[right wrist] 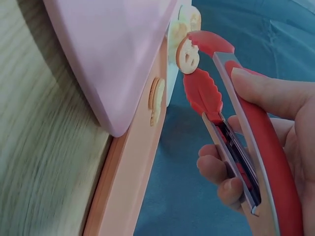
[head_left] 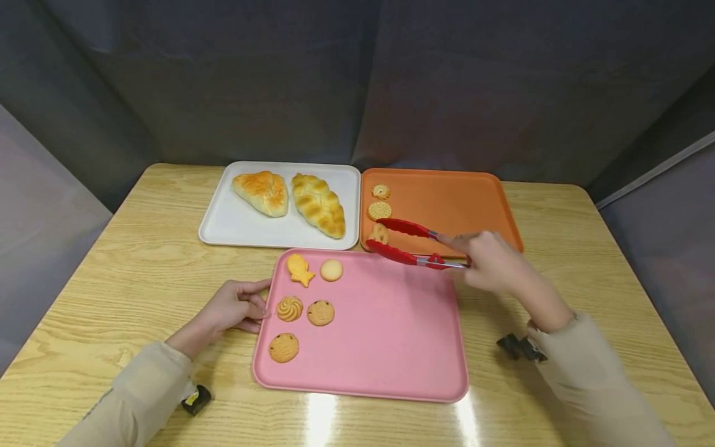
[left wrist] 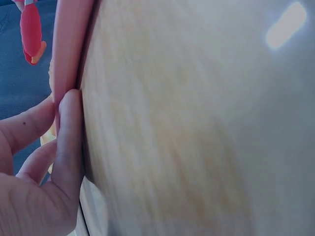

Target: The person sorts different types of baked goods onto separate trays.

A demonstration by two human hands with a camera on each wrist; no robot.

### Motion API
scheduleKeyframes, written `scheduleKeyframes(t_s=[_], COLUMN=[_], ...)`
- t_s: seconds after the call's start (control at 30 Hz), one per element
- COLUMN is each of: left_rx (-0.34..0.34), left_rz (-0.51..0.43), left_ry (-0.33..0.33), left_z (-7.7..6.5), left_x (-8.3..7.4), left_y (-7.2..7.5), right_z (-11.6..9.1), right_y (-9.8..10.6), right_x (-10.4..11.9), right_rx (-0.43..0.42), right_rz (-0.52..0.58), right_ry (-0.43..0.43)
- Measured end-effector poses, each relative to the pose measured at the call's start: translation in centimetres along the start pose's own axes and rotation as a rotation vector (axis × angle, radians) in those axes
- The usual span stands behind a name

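My right hand (head_left: 494, 261) grips red-tipped metal tongs (right wrist: 261, 162). Between the tongs' scalloped tips is a pretzel-shaped cookie (right wrist: 187, 55), over the front left corner of the orange tray (head_left: 447, 205). Two more cookies lie behind it on that tray, a round dotted one (head_left: 380, 211) and a ring-shaped one (head_left: 381, 191). At the left side of the pink tray (head_left: 385, 329), my left hand (head_left: 237, 306) pinches the rim between thumb and fingers. Several cookies sit on the pink tray's left part, among them a fish-shaped one (head_left: 300, 270) and a swirl one (head_left: 290, 308).
A white tray (head_left: 240, 234) stands at the back left, against the orange tray, bearing a golden bun (head_left: 262, 192) and a braided bread (head_left: 319, 205). The pink tray lies right in front of both on the wooden table (head_left: 139, 273). Dark curtains (head_left: 357, 81) hang behind.
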State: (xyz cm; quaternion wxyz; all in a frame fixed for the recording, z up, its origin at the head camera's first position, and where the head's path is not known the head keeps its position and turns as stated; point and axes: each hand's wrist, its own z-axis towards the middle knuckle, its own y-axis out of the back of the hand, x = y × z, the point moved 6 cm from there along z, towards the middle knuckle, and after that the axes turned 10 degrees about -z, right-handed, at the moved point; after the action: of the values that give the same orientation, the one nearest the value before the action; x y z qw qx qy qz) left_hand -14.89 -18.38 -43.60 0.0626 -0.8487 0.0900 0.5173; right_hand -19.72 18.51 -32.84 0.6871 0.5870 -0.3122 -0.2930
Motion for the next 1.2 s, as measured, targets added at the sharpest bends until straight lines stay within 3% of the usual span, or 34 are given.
scheduleKeyframes(t_s=[0.6,1.2], left_rx=[-0.003,-0.004], left_rz=[0.000,-0.002], left_ry=[-0.001,-0.005], left_z=[-0.1,-0.1], left_x=[-0.1,0.0], left_y=[-0.1,-0.1], right_z=[1.5,0.0], right_y=[-2.1,-0.9], right_x=[-2.0,-1.3], right_rx=[0.141,0.050], right_rz=[0.023,0.021], right_ry=[-0.127,-0.079])
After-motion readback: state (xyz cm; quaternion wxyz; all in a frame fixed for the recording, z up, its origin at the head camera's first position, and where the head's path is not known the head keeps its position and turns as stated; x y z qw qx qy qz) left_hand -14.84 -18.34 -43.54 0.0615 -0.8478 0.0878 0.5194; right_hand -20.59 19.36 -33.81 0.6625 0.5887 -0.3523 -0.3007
